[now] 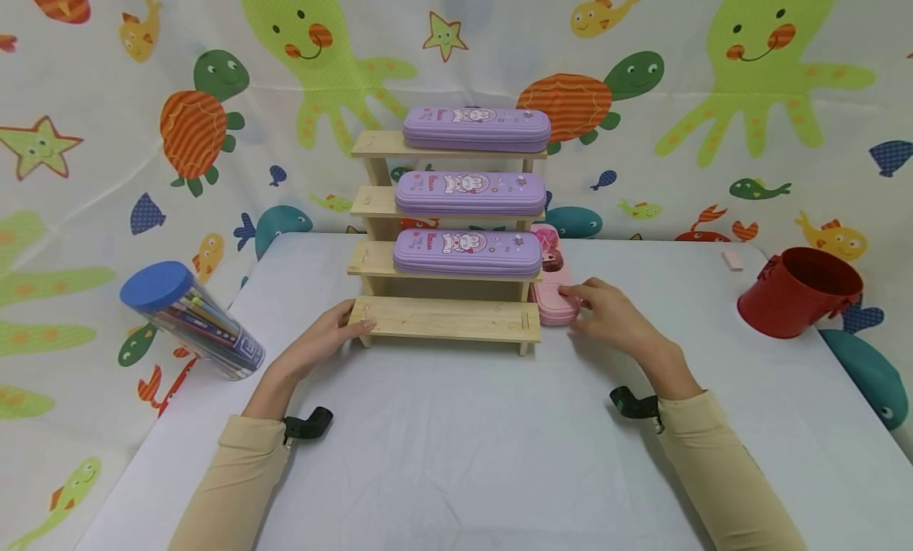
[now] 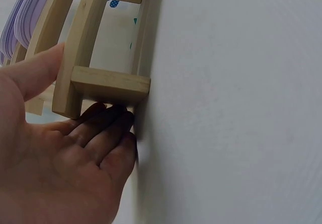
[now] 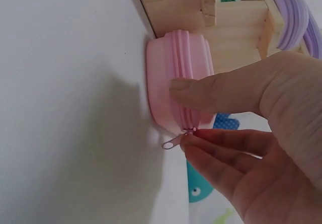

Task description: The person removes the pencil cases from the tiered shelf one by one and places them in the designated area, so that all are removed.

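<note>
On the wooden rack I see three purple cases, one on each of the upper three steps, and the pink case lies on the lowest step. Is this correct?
Not quite: the pink case is not on the lowest step. The head view shows it on the white table, beside the rack, with the right hand on it. The rest is right.

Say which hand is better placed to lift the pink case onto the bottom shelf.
The right hand, I'd judge: it pinches the near end of the pink case beside the wooden rack, while the left hand grips the rack's opposite side.
</note>
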The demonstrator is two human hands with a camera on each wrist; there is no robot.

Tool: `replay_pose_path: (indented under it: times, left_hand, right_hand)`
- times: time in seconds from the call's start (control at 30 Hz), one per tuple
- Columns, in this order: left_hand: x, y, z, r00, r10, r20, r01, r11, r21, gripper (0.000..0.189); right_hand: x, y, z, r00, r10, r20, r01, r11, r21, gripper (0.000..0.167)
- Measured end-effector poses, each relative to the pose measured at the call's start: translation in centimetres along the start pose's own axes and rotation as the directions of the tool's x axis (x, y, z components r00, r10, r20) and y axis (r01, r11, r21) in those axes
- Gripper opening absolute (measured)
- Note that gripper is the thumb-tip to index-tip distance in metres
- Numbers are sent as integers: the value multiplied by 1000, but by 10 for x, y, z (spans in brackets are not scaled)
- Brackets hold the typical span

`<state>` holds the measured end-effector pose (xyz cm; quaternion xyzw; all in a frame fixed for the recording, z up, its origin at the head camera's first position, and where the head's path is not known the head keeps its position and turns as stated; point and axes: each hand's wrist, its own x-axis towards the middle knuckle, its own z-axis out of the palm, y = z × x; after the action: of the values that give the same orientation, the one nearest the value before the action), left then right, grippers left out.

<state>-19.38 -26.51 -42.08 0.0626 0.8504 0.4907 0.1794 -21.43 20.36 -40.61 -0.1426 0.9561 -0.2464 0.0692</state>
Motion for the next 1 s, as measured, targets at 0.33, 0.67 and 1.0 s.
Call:
replay_pose_path:
  times: [0.33,0.67,1.0]
  left_hand:
    - [0,1,0,1000,-8,-4,8,1000,15,80]
    - [-1,0,1,1000,-5,-4,5,1000,4,80]
    - [-2,1,0,1000,-13,-6,13,1000,7,81]
  right_hand:
    - [2,-8,7,1000,-25,-18,25,1000,-4,57]
    - [1,-10,-6,999,-30,-14,29,999,-19,50]
    - [-3,-8,-28,985,-105,-133,110,994,28,53]
